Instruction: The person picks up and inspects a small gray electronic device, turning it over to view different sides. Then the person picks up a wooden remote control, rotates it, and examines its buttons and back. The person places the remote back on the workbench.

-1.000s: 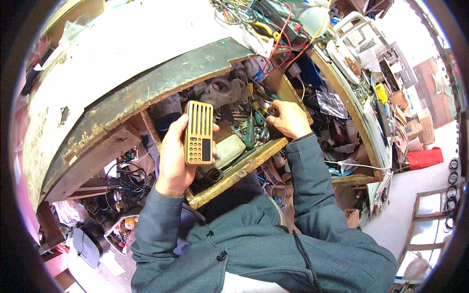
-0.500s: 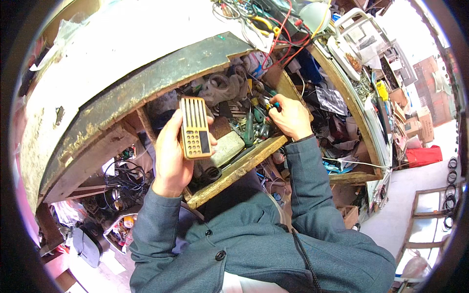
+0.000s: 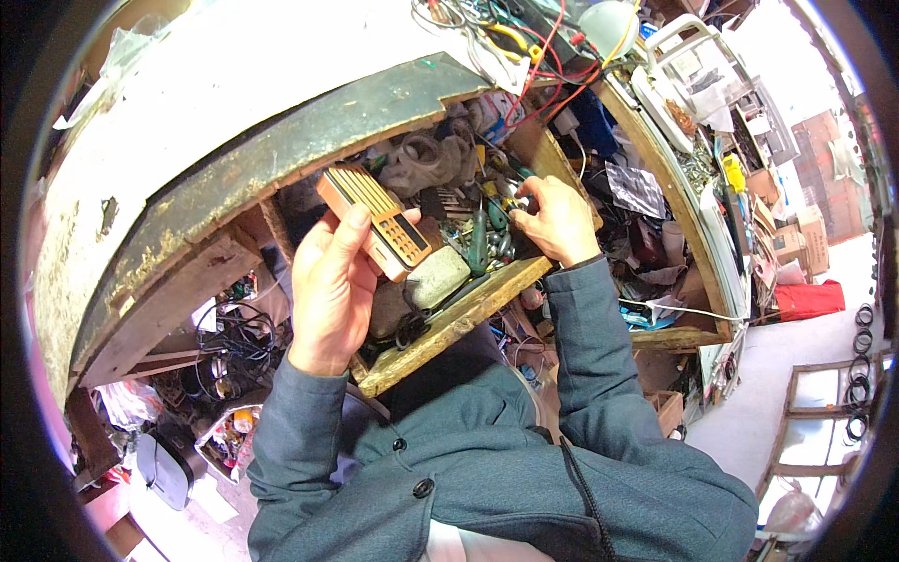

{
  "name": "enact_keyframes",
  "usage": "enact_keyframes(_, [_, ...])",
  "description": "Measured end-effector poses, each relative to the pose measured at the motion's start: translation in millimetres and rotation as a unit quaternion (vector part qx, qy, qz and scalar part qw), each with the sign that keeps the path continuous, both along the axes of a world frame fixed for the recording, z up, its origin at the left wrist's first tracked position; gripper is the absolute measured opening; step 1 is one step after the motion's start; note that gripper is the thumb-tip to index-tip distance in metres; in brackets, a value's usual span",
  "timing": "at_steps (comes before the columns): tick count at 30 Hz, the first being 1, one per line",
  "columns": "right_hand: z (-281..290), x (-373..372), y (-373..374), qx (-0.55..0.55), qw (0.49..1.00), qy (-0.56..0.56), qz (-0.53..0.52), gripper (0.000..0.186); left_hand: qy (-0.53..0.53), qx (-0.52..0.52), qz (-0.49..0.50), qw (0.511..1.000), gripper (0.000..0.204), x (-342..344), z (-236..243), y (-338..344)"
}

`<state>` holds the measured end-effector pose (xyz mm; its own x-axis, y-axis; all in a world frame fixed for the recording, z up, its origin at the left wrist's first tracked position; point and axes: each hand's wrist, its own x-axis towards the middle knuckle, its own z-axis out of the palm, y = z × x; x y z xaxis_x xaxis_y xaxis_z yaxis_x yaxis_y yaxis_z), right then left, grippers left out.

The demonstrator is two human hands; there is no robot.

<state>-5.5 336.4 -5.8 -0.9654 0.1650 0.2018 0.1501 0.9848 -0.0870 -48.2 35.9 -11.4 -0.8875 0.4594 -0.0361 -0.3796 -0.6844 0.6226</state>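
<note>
A small gold radio-like device (image 3: 375, 217) with slots, round buttons and a little dark screen is gripped in my left hand (image 3: 330, 286), tilted above the drawer's left part. My right hand (image 3: 559, 223) is over the right side of the wooden drawer (image 3: 459, 328), thumb and forefinger apart, close to a cluster of hand tools. Among these lies a green-handled screwdriver (image 3: 478, 239). A pale block (image 3: 438, 279) rests below the device, beside a dark ring-shaped item (image 3: 410, 330). What lies under my right palm is hidden.
Above the drawer runs the worn workbench edge (image 3: 281, 155). Yellow-handled pliers (image 3: 510, 39) and red wires (image 3: 552, 70) lie at its far right end. Tangled black cables (image 3: 234, 328) fill the space at left. A red cloth-like item (image 3: 807, 300) is at far right.
My left hand has turned the device, so its top now leans left and its side shows. My right hand has shifted slightly, its thumb and forefinger now spread.
</note>
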Motion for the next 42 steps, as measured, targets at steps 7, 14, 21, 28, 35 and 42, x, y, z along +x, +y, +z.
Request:
enact_keyframes(7, [4.5,-8.9,-31.8,-0.038,0.981,-0.125,0.142,0.026,0.005,-0.025,0.0,1.0,0.04,-0.3,0.2,-0.1])
enact_keyframes(14, [-4.9,-19.0,-38.3,-0.068,0.976,-0.169,0.117,0.027,0.025,-0.03,-0.002,0.999,0.04,3.1,-5.7,0.5])
enact_keyframes(21, [9.8,-10.0,-19.2,-0.394,0.911,-0.084,0.088,0.016,0.033,-0.03,-0.009,0.999,0.044,4.5,-5.6,-1.4])
enact_keyframes(28, [21.4,13.0,-14.2,-0.603,0.793,-0.032,0.085,0.015,0.02,-0.011,-0.011,1.0,0.038,6.1,-0.6,-1.3])
enact_keyframes(35, [17.3,20.6,-12.7,-0.62,0.772,-0.005,0.139,0.015,0.026,-0.013,-0.022,0.999,0.043,4.6,-5.9,-1.3])
enact_keyframes(42, [14.2,20.8,-7.6,-0.626,0.765,-0.013,0.149,0.015,0.015,-0.013,-0.022,1.0,0.045,4.9,-6.1,-2.4])
